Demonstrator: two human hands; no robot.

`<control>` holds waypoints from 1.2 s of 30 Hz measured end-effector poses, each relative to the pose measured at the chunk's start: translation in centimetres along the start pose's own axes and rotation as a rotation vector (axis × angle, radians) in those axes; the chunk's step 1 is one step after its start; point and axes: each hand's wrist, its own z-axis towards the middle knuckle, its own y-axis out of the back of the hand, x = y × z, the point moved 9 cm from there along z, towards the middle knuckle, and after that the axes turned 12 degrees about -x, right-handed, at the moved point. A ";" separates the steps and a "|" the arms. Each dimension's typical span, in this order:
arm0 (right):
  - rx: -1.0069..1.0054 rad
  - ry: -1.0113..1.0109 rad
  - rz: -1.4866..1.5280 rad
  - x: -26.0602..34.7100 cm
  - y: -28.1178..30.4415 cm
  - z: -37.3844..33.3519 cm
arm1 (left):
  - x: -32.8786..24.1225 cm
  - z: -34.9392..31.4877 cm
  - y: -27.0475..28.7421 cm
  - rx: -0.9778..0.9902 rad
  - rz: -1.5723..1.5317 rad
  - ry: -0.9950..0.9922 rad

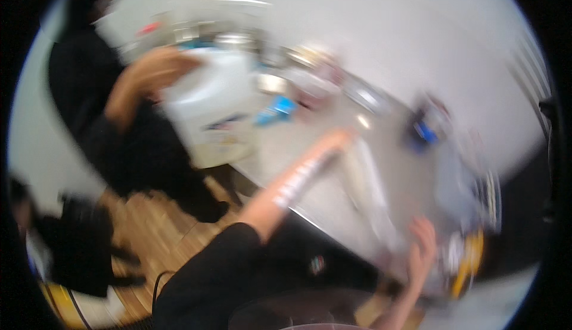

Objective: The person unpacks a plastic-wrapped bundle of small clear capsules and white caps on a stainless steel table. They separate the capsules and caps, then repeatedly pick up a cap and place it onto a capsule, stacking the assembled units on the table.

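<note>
Motion blur softens the whole head view. My left hand [339, 142] reaches far over the metal table, its fingers closed at the far end of a long whitish strip [374, 190], plastic or cloth, I cannot tell which. The strip runs over the tabletop toward my right side. Beside its near end is my right hand [422, 240], raised with fingers apart and nothing visible in it. A blue-tipped object [277, 111] lies beyond my left hand.
At left, a co-worker's hand [158, 71] holds a large translucent jug [217, 109] beside the metal table [316, 202]. Containers [313, 86] crowd the back. A dark-and-blue item [426, 128] and a yellow object [469, 261] are at right. Another person [71, 240] is lower left.
</note>
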 end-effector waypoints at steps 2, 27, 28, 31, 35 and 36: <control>0.126 -0.151 0.145 -2.1 -2.7 0.4 | -0.8 0.2 -1.0 -0.157 -0.236 -0.187; -0.241 -0.278 0.688 -3.6 -3.9 15.2 | -34.4 -2.4 0.2 -0.265 -0.134 -0.797; -0.247 -0.293 0.625 -3.5 -4.0 15.3 | -34.3 -2.5 0.5 -0.275 -0.145 -0.797; -0.149 -0.264 0.622 -2.1 -4.8 15.7 | -33.6 -2.8 1.3 -0.287 -0.154 -0.767; 0.090 -0.106 0.310 0.7 -5.3 16.6 | -31.1 -2.6 2.3 -0.283 -0.176 -0.737; 0.065 -0.029 0.280 1.7 -5.0 16.8 | -30.1 -2.5 2.5 -0.296 -0.196 -0.746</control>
